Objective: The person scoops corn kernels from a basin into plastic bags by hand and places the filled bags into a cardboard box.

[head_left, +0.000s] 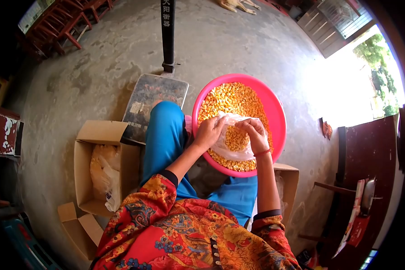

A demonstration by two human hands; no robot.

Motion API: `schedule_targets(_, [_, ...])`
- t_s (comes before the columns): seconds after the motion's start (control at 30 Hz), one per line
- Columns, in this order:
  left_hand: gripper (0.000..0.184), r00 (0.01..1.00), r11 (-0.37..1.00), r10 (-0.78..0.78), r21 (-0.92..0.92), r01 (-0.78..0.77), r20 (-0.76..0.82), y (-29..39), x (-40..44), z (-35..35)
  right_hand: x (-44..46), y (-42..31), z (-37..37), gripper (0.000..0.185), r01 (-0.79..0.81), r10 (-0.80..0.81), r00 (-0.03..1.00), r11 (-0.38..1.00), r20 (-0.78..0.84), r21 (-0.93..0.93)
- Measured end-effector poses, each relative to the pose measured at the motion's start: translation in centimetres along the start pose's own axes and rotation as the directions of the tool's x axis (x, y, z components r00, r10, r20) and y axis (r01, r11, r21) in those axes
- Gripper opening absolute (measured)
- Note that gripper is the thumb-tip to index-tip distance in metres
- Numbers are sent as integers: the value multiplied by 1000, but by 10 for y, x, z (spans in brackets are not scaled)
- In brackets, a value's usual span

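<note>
A pink basin [276,110] full of yellow corn kernels [231,96] stands in front of my knees. Above the kernels, a clear plastic bag [229,153] with corn inside rests in the basin, its mouth turned upward. My left hand [209,132] pinches the left side of the bag's rim. On the opposite side, my right hand [255,132] has its fingers closed on the rim. Corn shows through the opening between both hands.
A platform scale [155,96] with a black post stands front left. At my left, a cardboard box [87,171] holds filled plastic bags [107,173]; another box [290,184] is at my right. A dog [236,5] lies far ahead. Wooden chairs [60,27] stand far left.
</note>
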State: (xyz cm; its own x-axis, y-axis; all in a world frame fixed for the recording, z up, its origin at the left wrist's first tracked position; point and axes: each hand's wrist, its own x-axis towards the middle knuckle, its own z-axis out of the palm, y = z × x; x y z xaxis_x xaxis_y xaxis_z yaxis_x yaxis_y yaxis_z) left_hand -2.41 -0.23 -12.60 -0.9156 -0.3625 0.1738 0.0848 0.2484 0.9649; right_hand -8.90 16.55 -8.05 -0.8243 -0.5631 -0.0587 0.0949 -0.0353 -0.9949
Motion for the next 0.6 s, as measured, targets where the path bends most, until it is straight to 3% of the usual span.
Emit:
schedule_targets(0.03, [36,1000,1000,13,7,-13,-5,1,0,0,-2,-4,1,14,23,-15,999,987,52,-157])
schedule_targets(0.13, [35,987,990,-123,89,113,107,12,-1,-8,-1,2,0,17,-19,36,997,973,71,-228])
schedule_targets(0.2, [35,994,995,-64,83,56,91,13,-3,-6,3,-1,0,16,37,3,994,933,110,-359])
schedule_targets(0.23, [36,997,997,-2,78,-4,76,15,-4,-6,6,-9,0,16,36,4,994,933,112,-358])
schedule_targets(0.3, [34,994,996,-47,75,39,104,16,-6,-7,10,-25,0,15,-93,90,996,954,-23,-285])
schedule_targets(0.33, [33,992,997,-28,72,19,124,13,-7,-7,15,-27,-3,14,-92,80,994,978,-75,-186])
schedule_targets(0.37, [32,990,998,-9,68,-1,144,10,-7,-7,21,-27,-8,13,-68,36,987,978,-160,-196])
schedule_targets(0.47, [28,994,999,39,31,-42,98,4,-9,-5,53,15,-60,14,-35,-13,977,974,-212,-225])
schedule_targets(0.53, [27,994,997,54,57,-60,94,15,-8,-10,72,50,-94,16,-66,-169,947,733,-274,-678])
schedule_targets(0.57, [25,993,994,67,82,-75,95,19,-9,-12,74,51,-96,16,-63,-168,948,734,-270,-676])
schedule_targets(0.6, [25,993,991,109,70,-112,37,16,-9,-9,76,51,-96,18,-220,-97,935,594,-340,-774])
